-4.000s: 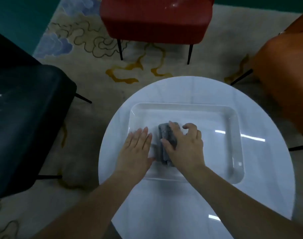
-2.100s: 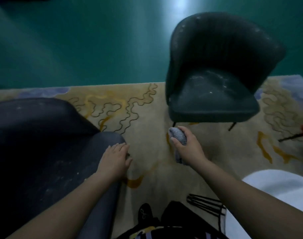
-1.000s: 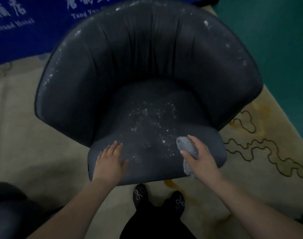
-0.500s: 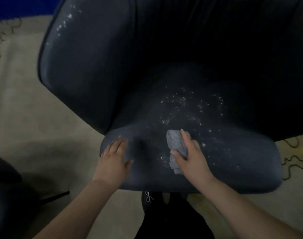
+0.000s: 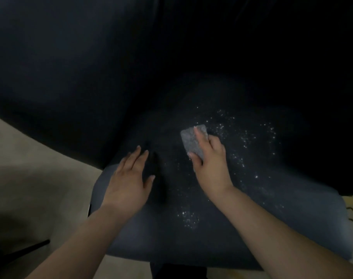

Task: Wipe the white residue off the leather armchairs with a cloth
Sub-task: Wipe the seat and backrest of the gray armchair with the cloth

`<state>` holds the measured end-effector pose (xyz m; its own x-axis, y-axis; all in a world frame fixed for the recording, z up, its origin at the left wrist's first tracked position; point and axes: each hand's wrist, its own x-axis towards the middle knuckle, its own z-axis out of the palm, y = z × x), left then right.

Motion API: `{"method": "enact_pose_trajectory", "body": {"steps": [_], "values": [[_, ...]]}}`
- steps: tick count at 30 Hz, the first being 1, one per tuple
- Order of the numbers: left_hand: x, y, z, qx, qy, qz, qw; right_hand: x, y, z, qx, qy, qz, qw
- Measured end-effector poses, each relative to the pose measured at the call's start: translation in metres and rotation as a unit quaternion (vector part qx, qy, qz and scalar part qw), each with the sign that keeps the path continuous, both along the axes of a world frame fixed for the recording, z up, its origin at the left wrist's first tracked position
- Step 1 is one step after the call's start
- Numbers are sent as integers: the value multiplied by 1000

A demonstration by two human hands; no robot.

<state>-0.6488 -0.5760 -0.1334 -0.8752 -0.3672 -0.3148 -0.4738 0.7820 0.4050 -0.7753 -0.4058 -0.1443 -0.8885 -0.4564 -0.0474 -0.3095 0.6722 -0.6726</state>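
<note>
Hands worked low over a dark leather armchair [image 5: 252,218] that filled most of the frame, its curved back lost in shadow across the top. The right hand [image 5: 210,164], just right of centre, held a folded grey cloth [image 5: 191,140] flat against the seat cushion, its fingers [image 5: 199,135] lying straight and close together along the top of the cloth while the thumb hooked round the cloth's near-left edge. The cloth's far end stuck out beyond the fingertips. White residue [image 5: 246,137] lay scattered in fine specks over the seat to the right of the cloth, with a smaller patch [image 5: 188,216] lower down, near the front edge of the cushion between the two forearms. The left hand [image 5: 129,182], left of centre, rested palm-down on the seat near its left edge, fingers extended and only slightly spread, thumb out to the right, holding nothing. The two hands were apart, with a strip of bare dark leather between them. Pale carpet [image 5: 31,168] showed at the left of the frame, and a thin dark chair leg [image 5: 29,247] crossed the lower left corner.
</note>
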Motion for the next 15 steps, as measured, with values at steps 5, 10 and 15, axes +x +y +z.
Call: {"method": "enact_pose_trajectory", "body": {"steps": [5, 10, 15], "values": [[-4, -2, -11, 19, -32, 3, 999, 23, -8, -22, 105, 6, 105, 989], [1, 0, -13, 50, -57, 11, 997, 41, 14, -16, 41, -9, 147, 988], [-8, 0, -19, 38, -40, 17, 998, -37, -26, -16, 62, 39, 93, 993]]}}
